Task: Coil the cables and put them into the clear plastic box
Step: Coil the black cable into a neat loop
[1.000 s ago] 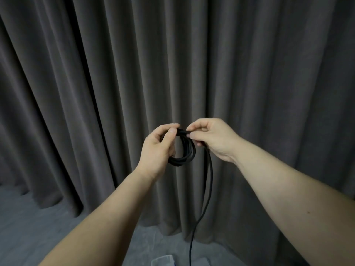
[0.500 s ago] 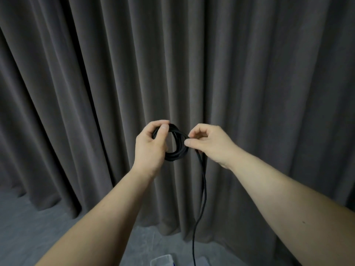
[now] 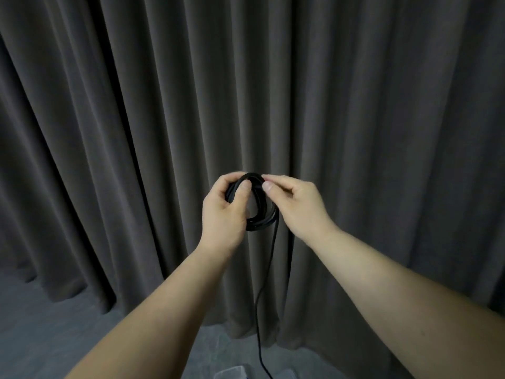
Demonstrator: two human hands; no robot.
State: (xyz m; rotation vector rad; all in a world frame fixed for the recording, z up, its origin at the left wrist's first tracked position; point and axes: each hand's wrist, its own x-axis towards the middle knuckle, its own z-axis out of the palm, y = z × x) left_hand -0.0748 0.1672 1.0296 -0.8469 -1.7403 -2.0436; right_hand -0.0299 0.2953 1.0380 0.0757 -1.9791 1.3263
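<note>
1. The clear box (image 3: 231, 372) is being cut off by the bottom edge; the cable (image 3: 269, 265) tail is trailing out there
2. The left hand (image 3: 222, 214) is gripping the coil (image 3: 259, 220), thumb curled over it
3. The right hand (image 3: 296, 203) is pinching the top loop

Dark grey pleated curtain (image 3: 355, 119) filling the background, grey floor (image 3: 41, 324) below

Left hand (image 3: 222, 212): raised at mid-view, fingers and thumb curled round the left side of the black cable coil (image 3: 258, 214).
Right hand (image 3: 296, 203): just right of the coil, thumb and forefinger pinching its top strand.
Forearms: both bare, reaching forward, converging on the coil.
</note>
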